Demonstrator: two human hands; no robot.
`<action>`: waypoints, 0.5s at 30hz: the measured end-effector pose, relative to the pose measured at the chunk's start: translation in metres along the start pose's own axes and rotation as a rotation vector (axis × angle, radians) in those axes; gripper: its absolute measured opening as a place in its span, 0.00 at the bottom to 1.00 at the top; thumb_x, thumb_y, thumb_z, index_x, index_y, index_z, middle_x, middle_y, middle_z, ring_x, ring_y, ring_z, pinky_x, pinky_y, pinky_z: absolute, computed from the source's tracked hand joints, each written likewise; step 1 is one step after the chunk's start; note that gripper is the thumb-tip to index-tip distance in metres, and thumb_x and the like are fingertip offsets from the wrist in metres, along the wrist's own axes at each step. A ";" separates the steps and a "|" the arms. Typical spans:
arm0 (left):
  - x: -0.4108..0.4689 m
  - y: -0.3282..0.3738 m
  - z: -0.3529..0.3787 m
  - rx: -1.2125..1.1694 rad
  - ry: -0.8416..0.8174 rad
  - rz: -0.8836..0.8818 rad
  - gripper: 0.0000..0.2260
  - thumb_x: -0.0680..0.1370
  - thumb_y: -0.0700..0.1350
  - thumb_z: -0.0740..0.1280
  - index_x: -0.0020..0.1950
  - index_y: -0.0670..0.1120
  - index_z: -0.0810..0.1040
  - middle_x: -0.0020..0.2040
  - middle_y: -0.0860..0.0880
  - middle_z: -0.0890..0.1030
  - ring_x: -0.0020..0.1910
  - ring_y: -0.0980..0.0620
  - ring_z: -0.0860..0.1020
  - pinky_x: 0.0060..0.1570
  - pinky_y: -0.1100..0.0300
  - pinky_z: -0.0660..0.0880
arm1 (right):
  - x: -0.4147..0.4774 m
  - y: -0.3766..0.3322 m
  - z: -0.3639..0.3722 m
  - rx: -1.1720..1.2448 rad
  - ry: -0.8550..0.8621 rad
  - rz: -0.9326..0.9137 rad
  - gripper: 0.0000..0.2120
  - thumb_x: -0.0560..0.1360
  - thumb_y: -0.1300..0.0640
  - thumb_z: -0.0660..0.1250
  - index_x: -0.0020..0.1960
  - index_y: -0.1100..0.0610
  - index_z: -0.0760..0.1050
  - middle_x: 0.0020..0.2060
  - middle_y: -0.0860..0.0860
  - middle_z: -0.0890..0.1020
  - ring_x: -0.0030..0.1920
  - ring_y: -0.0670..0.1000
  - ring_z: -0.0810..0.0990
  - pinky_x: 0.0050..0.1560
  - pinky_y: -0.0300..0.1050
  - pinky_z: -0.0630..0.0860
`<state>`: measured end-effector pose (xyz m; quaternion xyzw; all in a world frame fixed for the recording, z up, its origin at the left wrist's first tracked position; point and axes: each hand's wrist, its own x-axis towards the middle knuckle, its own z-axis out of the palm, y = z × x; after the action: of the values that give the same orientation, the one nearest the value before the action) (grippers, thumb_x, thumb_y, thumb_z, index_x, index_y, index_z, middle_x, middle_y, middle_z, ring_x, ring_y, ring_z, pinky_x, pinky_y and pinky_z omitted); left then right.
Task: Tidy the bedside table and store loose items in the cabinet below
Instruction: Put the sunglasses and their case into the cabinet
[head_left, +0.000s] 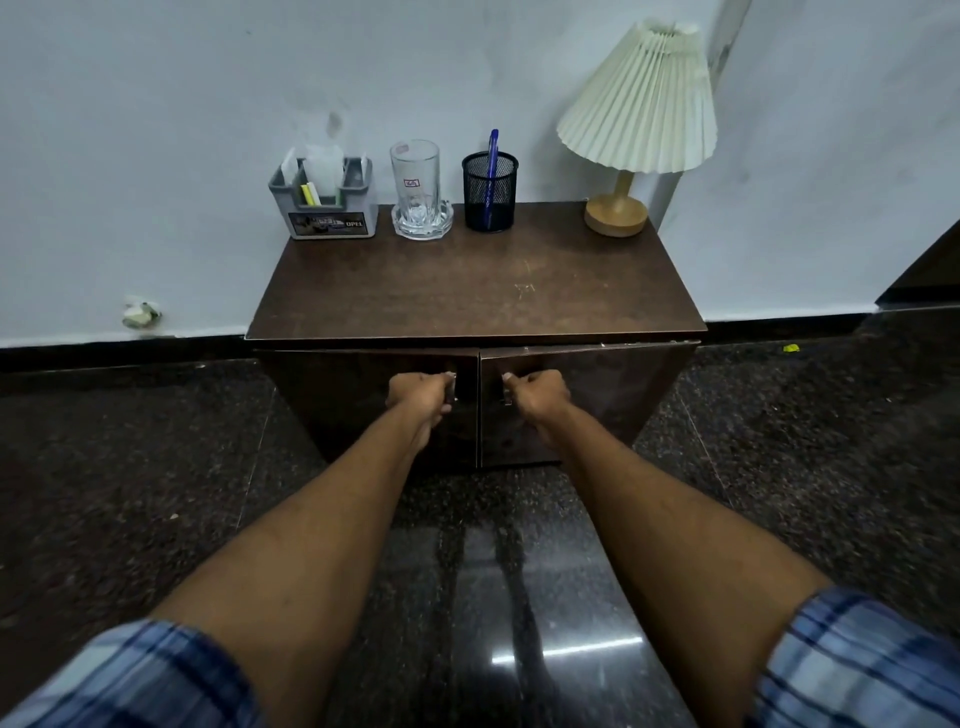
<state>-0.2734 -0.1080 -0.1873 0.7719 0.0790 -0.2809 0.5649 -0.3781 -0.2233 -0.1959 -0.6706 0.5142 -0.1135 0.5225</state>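
Presently I log the dark, glossy two-door cabinet (597, 400) under the bedside table top (467, 291), its metal handles side by side at centre: left hand (418, 397) curled round the left handle (453, 387), right hand (540, 395) round the right handle (505, 393).

The dark brown wooden bedside table (467, 291) stands against the pale wall. Along the back of its top, left to right, are a grey plastic desk organiser (324, 208) holding papers, a clear glass mug (415, 171) upright in a clear glass ashtray (422, 222), a black mesh pen cup (489, 197) with a blue pen (493, 150), and a cream pleated-shade lamp (636, 104). Below, the cabinet's two dark glossy doors (337, 400) meet at the middle, closed or nearly so, the left hand (421, 396) curled round the left door's metal handle (453, 387) and the right hand (537, 396) round the right door's metal handle (505, 391).
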 end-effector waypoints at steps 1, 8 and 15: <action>0.001 0.003 0.001 0.003 -0.002 -0.002 0.10 0.75 0.47 0.74 0.36 0.47 0.77 0.41 0.45 0.85 0.36 0.48 0.82 0.38 0.57 0.77 | 0.002 -0.002 0.001 -0.005 0.008 -0.003 0.15 0.76 0.47 0.72 0.37 0.56 0.78 0.46 0.57 0.86 0.52 0.60 0.84 0.56 0.55 0.81; 0.007 0.009 0.003 0.020 0.034 0.002 0.08 0.73 0.48 0.75 0.41 0.48 0.78 0.42 0.46 0.85 0.35 0.49 0.83 0.30 0.61 0.74 | 0.008 -0.009 0.005 -0.012 0.038 -0.005 0.14 0.78 0.48 0.71 0.51 0.60 0.84 0.49 0.58 0.85 0.57 0.59 0.82 0.57 0.47 0.77; -0.025 0.010 -0.010 0.308 0.080 0.252 0.11 0.76 0.51 0.71 0.41 0.45 0.85 0.41 0.47 0.85 0.44 0.48 0.83 0.46 0.58 0.78 | -0.011 -0.018 -0.011 -0.081 -0.045 -0.061 0.17 0.78 0.45 0.69 0.40 0.58 0.82 0.46 0.59 0.86 0.52 0.60 0.84 0.55 0.51 0.81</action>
<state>-0.2862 -0.0971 -0.1632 0.8635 -0.0400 -0.1859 0.4672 -0.3799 -0.2221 -0.1722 -0.7088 0.4861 -0.0934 0.5026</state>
